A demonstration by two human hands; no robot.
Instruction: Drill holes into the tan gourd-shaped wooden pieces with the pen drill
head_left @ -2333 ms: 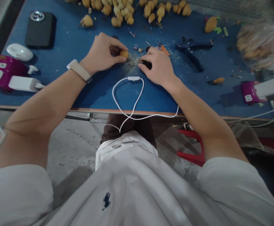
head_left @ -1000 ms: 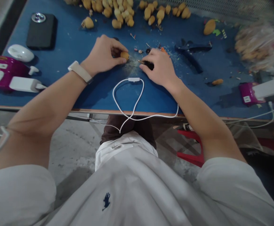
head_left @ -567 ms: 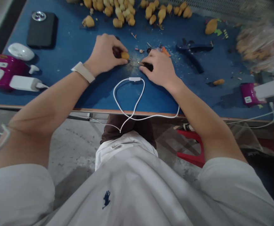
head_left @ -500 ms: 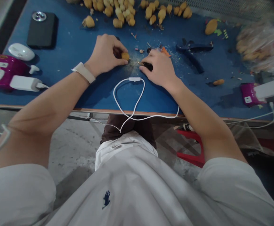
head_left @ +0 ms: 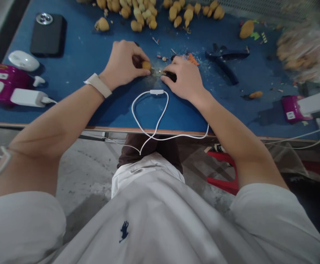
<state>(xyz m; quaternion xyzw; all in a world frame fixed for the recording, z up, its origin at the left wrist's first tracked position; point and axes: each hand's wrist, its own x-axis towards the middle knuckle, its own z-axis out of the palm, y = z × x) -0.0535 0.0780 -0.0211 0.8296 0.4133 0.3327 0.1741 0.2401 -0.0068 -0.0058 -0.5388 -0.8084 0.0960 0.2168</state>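
Note:
Between thumb and fingers of my left hand is a small rounded yellow-brown piece; part of it is hidden by the fingers. My right hand is closed around a small dark-handled tool with a thin metal tip. That tip points left toward the piece, a short distance from it; I cannot tell whether they touch. Both hands rest low over the blue table, with pale dust and crumbs between and beyond them. An orange scrap lies just past my right hand.
Several yellow-brown pieces are heaped along the back. Dark blue pliers and a plastic bag lie to the right. A phone, a white case and a purple power socket sit left. A white cable loops over the front edge.
My right hand has shifted slightly left, bringing the tool's tip a little closer to the piece. My left hand stays in place with its grip unchanged.

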